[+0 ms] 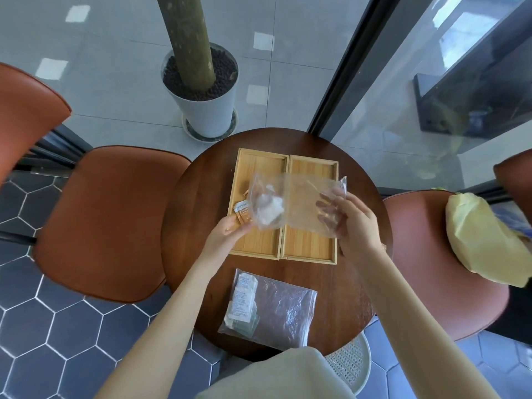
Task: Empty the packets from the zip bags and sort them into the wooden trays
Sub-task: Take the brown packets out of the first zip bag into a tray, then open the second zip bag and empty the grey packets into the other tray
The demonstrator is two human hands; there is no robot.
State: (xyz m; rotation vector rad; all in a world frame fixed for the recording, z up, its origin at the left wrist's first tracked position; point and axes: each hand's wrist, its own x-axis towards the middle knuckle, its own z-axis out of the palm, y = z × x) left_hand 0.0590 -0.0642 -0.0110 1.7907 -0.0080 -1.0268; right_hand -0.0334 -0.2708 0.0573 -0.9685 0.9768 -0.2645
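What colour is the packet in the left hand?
Orange and white packet, pinched in the left hand; head view.

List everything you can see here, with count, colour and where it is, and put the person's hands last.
wooden trays: two, light wood, side by side on the far half of the table.
held zip bag: one, clear, lifted over the trays, something white inside.
orange packets: at least one, orange and white, at the left tray's edge by the left hand.
second zip bag: one, clear, near edge of table, white packets inside.
table: one, dark brown, round.
chairs: brown seats, left and right.
yellow bag: one, on right chair.
plant pot: one, white, on floor.
left hand: gripping bag and packet.
right hand: gripping bag.
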